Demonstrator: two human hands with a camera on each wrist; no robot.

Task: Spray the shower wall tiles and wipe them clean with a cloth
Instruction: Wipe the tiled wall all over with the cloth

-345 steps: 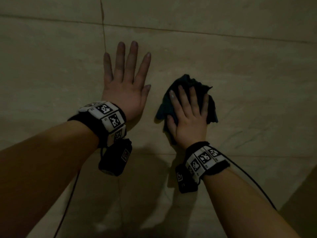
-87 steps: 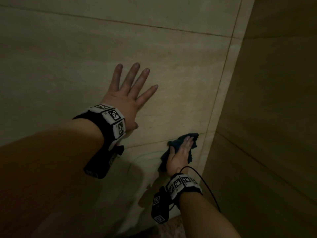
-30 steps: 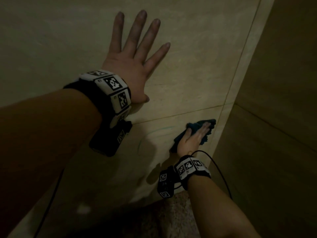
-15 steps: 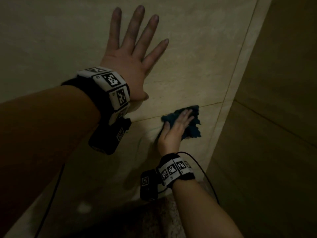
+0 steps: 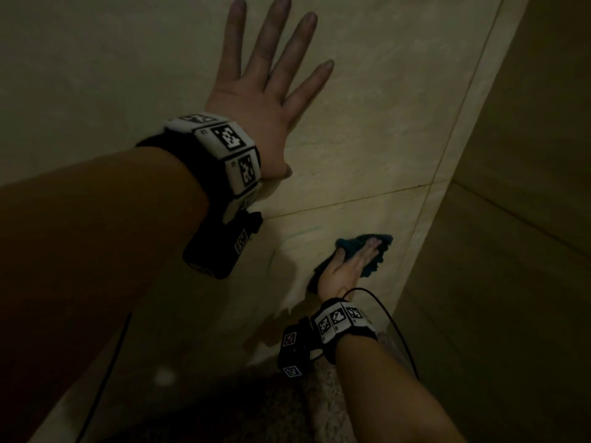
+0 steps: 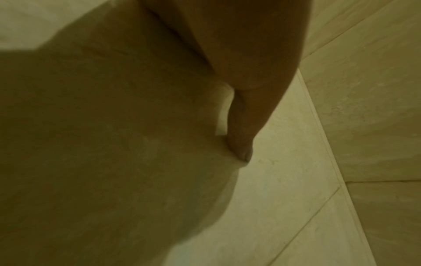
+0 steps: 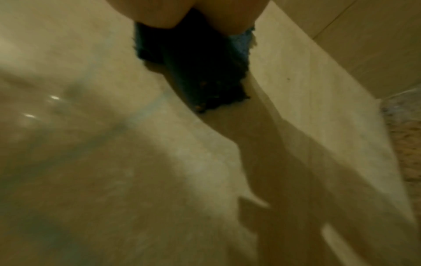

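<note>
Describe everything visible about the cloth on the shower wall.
The cloth is a small, dark teal rag, soft and fuzzy-looking with frayed edges, bunched rather than spread flat. It lies against the beige wall tile below the horizontal grout line, near the corner. The right hand presses it to the tile with straight fingers, covering its middle.

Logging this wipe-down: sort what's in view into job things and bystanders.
Job:
- cloth, pressed on the wall by the right hand
- wall tiles
- left hand, flat on the tiles

Bystanders:
- side wall
- speckled floor
- cable from the right wristband
</note>
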